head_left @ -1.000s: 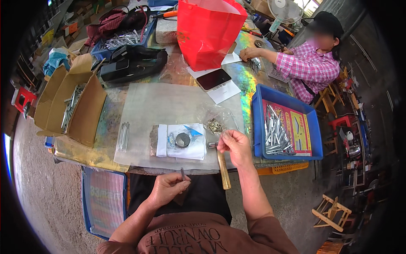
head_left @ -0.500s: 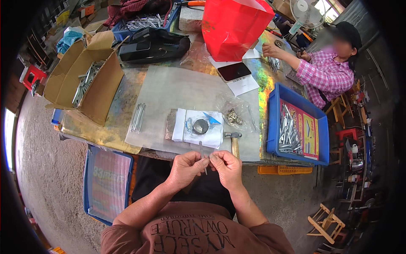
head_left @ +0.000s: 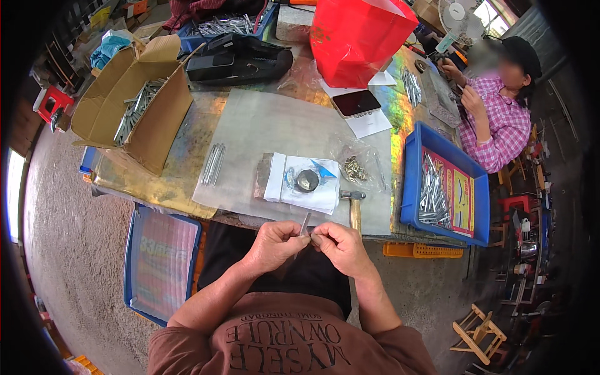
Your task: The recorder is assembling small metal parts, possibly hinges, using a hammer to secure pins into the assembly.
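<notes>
My left hand (head_left: 275,245) pinches a slim silvery metal piece (head_left: 305,224), held upright just off the table's front edge. Fingertips of my right hand (head_left: 342,249) are pressed together beside it; whatever they grip is too small and hidden to make out. In front of my hands, a round dark metal block (head_left: 307,180) rests on a pad of white paper (head_left: 277,182). A hammer (head_left: 355,212) with a wooden handle lies right of the pad. Behind the hammer, small brassy parts (head_left: 354,170) sit on clear plastic. Several slim metal pieces (head_left: 213,164) lie side by side at the left.
A cardboard box (head_left: 162,134) of metal pieces stands left; a blue tray (head_left: 409,187) with more is at right. Farther back are a phone (head_left: 356,104), a red bag (head_left: 356,47) and a black case (head_left: 244,62). A co-worker in a checked shirt (head_left: 500,125) sits far right.
The view has shifted slightly, moving the table things rightward in the picture. The metal piece in my left hand now leans the other way. The co-worker's outstretched hand has drawn back.
</notes>
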`<action>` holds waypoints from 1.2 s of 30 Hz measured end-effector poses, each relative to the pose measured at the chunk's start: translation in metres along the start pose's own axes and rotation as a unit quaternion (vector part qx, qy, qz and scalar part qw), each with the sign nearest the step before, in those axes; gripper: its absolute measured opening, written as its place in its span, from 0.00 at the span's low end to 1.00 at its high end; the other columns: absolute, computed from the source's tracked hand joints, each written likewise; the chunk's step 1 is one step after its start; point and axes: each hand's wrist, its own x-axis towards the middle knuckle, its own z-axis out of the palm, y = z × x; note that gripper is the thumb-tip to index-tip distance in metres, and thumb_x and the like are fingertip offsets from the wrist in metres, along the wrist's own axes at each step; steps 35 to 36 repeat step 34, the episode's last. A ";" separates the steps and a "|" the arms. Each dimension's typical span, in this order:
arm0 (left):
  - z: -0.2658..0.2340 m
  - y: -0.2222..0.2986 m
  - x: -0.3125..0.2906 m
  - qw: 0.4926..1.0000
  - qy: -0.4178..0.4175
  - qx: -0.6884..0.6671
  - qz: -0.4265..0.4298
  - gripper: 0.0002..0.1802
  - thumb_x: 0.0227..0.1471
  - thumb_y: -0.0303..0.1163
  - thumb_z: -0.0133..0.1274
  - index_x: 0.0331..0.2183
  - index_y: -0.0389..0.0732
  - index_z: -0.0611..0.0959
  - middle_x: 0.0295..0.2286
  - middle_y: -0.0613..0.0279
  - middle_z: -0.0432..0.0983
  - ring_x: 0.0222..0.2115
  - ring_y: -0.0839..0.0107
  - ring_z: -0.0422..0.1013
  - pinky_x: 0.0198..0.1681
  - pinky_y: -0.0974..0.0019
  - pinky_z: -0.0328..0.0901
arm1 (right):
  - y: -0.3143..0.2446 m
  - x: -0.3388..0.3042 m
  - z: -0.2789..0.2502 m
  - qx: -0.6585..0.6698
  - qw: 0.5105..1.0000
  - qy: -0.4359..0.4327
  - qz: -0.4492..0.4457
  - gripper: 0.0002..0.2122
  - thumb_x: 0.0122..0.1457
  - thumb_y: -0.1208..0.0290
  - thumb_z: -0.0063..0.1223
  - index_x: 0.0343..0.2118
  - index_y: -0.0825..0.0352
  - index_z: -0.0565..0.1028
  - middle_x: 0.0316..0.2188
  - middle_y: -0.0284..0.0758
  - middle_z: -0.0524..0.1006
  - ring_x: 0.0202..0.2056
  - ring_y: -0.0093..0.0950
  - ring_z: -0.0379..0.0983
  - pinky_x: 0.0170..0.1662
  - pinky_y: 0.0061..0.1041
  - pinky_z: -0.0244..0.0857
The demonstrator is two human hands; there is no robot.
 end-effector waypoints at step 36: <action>-0.002 -0.018 -0.002 0.950 0.119 -0.288 0.028 0.06 0.50 0.30 0.48 0.26 0.37 0.73 0.26 0.58 0.73 0.23 0.73 0.71 0.25 0.73 0.68 | 0.007 -0.016 0.036 0.227 0.964 0.048 0.130 0.08 0.57 0.71 0.43 0.27 0.70 0.68 0.18 0.27 0.66 0.20 0.14 0.60 0.23 0.14 0.58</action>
